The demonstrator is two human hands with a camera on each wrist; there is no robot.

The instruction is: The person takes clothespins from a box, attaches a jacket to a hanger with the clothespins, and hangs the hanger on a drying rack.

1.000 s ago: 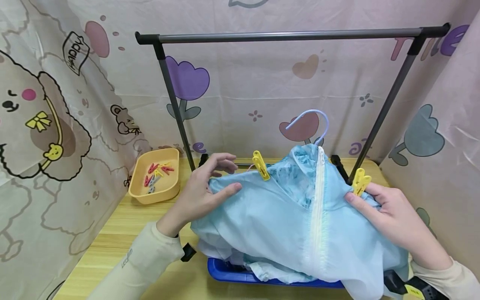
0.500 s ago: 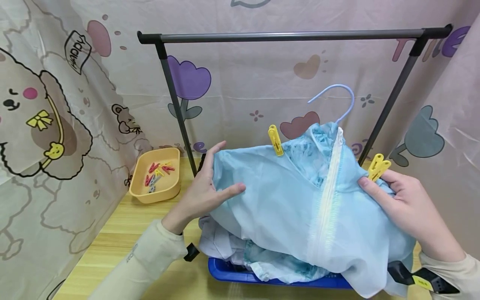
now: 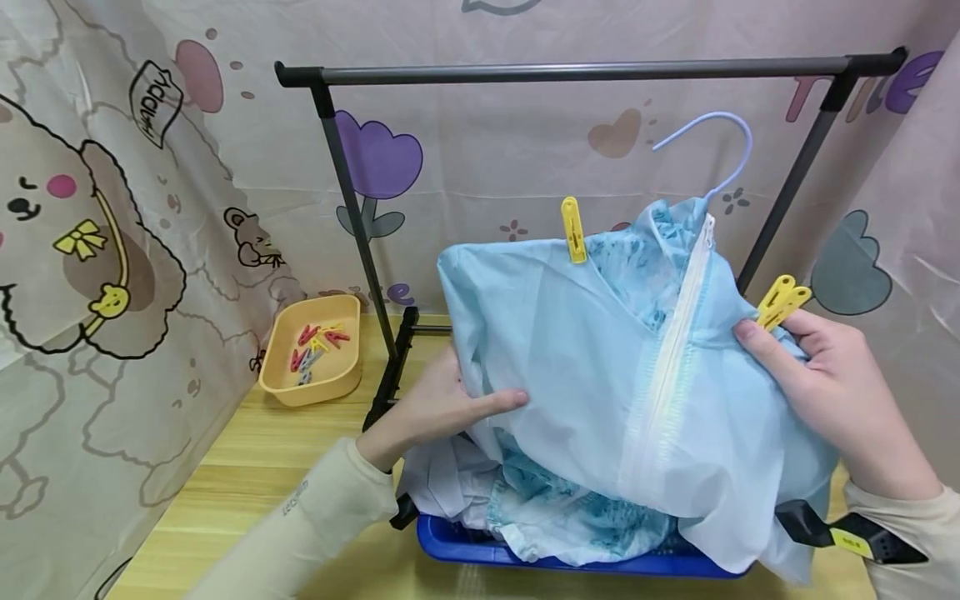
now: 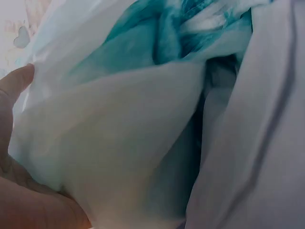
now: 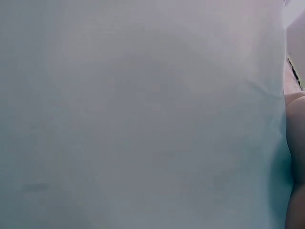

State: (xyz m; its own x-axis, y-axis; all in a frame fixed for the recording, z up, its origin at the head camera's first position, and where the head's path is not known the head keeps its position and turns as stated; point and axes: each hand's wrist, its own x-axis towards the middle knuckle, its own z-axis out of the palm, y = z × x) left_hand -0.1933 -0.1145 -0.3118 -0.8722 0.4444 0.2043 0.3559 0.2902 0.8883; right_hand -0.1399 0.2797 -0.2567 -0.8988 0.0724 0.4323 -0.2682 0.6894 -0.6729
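A light blue zip jacket (image 3: 555, 342) hangs on a hanger whose pale blue hook (image 3: 742, 137) rises from the collar, below the rack's bar. One yellow clothespin (image 3: 573, 229) clips the left shoulder and another yellow clothespin (image 3: 782, 302) the right. My right hand (image 3: 840, 375) pinches the right shoulder beside that clip, thumb in front. My left hand (image 3: 438, 404) holds the jacket's left side, thumb across the front, fingers hidden behind the cloth. The left wrist view shows the pale cloth (image 4: 109, 129) beside the hand; in the right wrist view, jacket fabric (image 5: 143, 114) fills most of the picture.
A black clothes rack (image 3: 585, 73) stands behind the jacket. Below it, a blue basket (image 3: 585, 567) holds folded white and teal-patterned clothes (image 3: 577, 517). At left on the wooden table (image 3: 225, 500) sits a yellow bin (image 3: 315, 393) with several red, yellow and grey clothespins.
The jacket and its hanger have risen and shifted right, the hook nearing the bar. My right hand rises with it. My left hand's fingers have gone behind the jacket, lower on its side.
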